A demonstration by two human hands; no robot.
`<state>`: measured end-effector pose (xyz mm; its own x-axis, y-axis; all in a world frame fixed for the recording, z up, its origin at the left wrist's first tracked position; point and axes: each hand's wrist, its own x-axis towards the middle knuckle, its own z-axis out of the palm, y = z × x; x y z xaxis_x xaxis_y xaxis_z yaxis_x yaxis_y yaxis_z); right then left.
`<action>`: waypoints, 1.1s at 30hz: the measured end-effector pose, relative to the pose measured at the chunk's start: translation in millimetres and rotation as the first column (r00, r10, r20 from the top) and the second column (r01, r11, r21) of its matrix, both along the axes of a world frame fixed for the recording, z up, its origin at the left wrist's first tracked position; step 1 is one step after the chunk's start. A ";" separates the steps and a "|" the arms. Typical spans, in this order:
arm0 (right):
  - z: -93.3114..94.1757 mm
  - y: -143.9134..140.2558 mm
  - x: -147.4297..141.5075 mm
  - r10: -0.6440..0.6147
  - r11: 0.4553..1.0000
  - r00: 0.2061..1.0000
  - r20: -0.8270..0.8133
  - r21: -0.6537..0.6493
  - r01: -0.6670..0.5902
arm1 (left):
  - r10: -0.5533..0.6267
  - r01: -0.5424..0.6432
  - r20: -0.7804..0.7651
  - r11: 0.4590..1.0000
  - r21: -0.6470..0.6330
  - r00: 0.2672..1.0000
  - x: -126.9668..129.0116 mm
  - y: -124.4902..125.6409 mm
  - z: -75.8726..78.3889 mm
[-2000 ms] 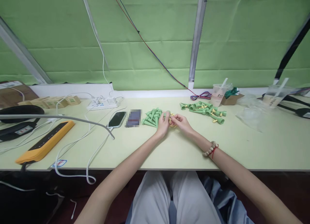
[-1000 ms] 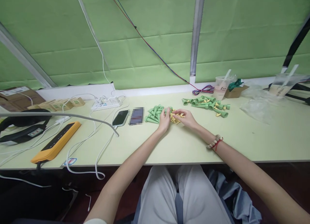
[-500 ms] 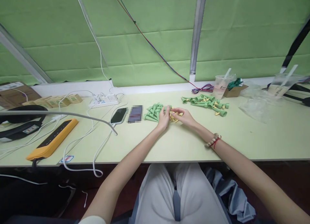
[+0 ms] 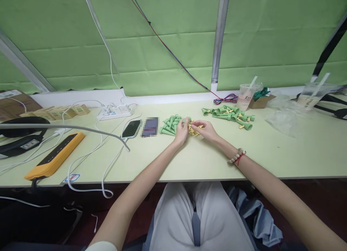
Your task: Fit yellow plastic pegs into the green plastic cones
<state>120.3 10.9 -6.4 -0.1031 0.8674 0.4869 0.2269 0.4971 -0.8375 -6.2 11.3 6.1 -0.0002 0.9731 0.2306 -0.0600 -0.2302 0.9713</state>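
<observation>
My left hand [image 4: 181,132] and my right hand [image 4: 206,130] meet at the middle of the pale table [image 4: 189,160], over a small heap of yellow plastic pieces [image 4: 194,131]. The left fingers pinch a green cone-shaped piece at its end; the right fingers pinch a small yellow piece by it. A pile of green cones [image 4: 170,125] lies just left of my left hand. A second pile of green cones with yellow parts [image 4: 229,116] lies further right, beyond my right hand. My right wrist wears a bead bracelet [image 4: 236,157].
A phone [image 4: 131,129] and a blurred card [image 4: 150,126] lie left of the cones. White power strip [image 4: 115,112], cables and an orange power strip [image 4: 53,156] fill the left side. Plastic cups [image 4: 245,96], a small box and clear bags [image 4: 282,118] stand at the right.
Both hands stay together over the yellow pieces with only small finger movements. The view has shifted a little.
</observation>
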 end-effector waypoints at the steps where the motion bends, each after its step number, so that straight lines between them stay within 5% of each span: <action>1: 1.6 -1.5 0.4 -0.046 0.997 0.998 0.046 0.059 0.043 | -0.003 0.003 -0.012 1.000 0.018 1.000 -0.4 -0.7 0.8; 9: 6.0 -5.5 1.5 -0.313 0.838 0.911 0.270 0.529 0.132 | -0.046 0.047 -0.037 0.998 0.028 0.998 -1.7 -2.4 1.3; 14: 11.6 -9.2 1.7 -0.386 0.741 0.824 0.414 0.671 0.011 | -0.060 0.061 -0.031 0.998 0.022 0.998 -1.7 -3.8 2.7; 22: 11.8 -14.4 -6.4 -0.299 0.854 0.897 0.325 0.512 0.099 | -0.038 0.044 -0.085 0.997 0.067 0.996 -1.9 -5.1 2.5; 33: 10.1 -11.7 -3.9 -0.242 0.885 0.901 0.359 0.463 0.053 | 0.023 -0.021 -0.071 0.999 0.041 0.997 -2.3 0.2 1.5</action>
